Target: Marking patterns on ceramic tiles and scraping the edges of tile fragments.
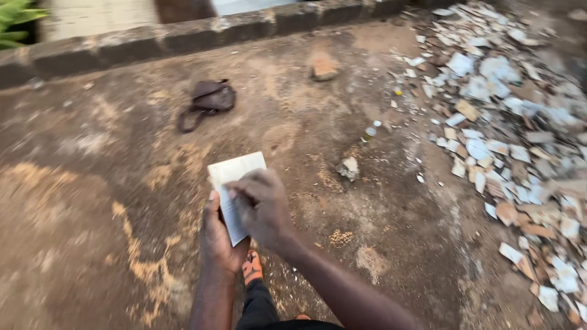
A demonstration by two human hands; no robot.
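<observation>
A pale rectangular tile piece point(235, 177) is held upright in front of me. My left hand point(219, 239) grips its lower left edge from below, thumb along the side. My right hand point(262, 206) lies over the tile's right half with fingers bent, pressing on its face. I cannot tell whether the right hand holds anything small. Below the hands, my foot in an orange sandal point(251, 267) stands on the bare dirt ground point(92, 201).
A dark brown bag point(209, 99) with a strap lies on the ground ahead. A large heap of broken tile shards point(513, 134) fills the right side. A stone point(323, 67) and a small chunk point(349, 167) lie loose. A low concrete curb point(183, 35) runs along the far edge.
</observation>
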